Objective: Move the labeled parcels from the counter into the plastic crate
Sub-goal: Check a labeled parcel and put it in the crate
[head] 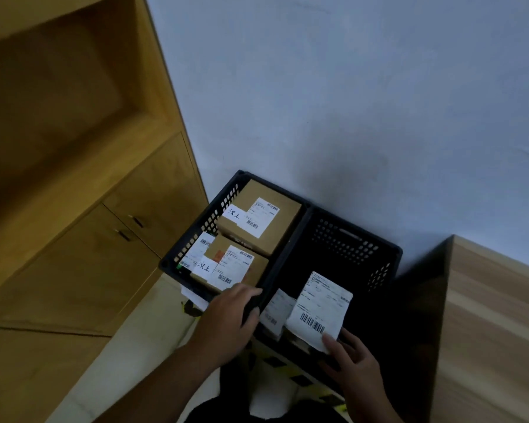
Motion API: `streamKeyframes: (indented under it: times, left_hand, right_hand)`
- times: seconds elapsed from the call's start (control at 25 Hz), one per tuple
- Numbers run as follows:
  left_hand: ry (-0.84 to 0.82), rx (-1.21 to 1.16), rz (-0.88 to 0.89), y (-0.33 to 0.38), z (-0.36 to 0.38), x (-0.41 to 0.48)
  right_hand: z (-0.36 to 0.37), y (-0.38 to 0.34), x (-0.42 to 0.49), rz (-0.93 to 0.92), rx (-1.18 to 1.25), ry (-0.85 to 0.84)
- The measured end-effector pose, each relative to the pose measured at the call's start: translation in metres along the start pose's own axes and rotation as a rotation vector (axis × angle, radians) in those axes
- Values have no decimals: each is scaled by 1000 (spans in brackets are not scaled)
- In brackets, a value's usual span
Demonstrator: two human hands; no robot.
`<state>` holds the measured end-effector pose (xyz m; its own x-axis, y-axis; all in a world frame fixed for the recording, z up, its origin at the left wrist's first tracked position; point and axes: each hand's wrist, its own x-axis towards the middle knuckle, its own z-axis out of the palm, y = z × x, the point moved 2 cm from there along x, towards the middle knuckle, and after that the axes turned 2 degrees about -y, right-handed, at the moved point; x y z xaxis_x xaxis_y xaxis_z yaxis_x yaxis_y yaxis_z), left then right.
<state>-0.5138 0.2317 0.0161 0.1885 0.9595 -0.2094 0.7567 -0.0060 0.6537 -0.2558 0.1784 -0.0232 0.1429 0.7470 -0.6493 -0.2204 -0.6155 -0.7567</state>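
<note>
Setting a labeled parcel (318, 309) down in the right half of the plastic crate (348, 243); my right hand (353, 360) pinches its near edge, thumb on top. Left hand (226, 320) grips the crate's near rim. Cardboard parcels (258, 218) fill its left half. Next, I'd guess: release cleanly.

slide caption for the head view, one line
Left hand grips the rim of the black crate; right hand holds a labeled parcel inside it.

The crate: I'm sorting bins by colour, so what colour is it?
The crate is black, with perforated walls, clearest in the head view.
</note>
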Motion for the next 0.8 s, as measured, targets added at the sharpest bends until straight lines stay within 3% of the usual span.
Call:
streamKeyframes:
  times: [0.2,0.4,0.64,0.8]
  left_hand:
    - [-107,-42,-28,-48,-5,29]
    - [-198,-101,-125,-104,34,57]
    - [-262,-156,-252,-147,70,60]
    - [-269,-159,-287,-148,74,66]
  right_hand:
    - [25,36,44,167,81,91]
    - [34,107,158,214,11,132]
    - [32,187,239,254,-214,-3]
    - [37,186,245,323,-247,26]
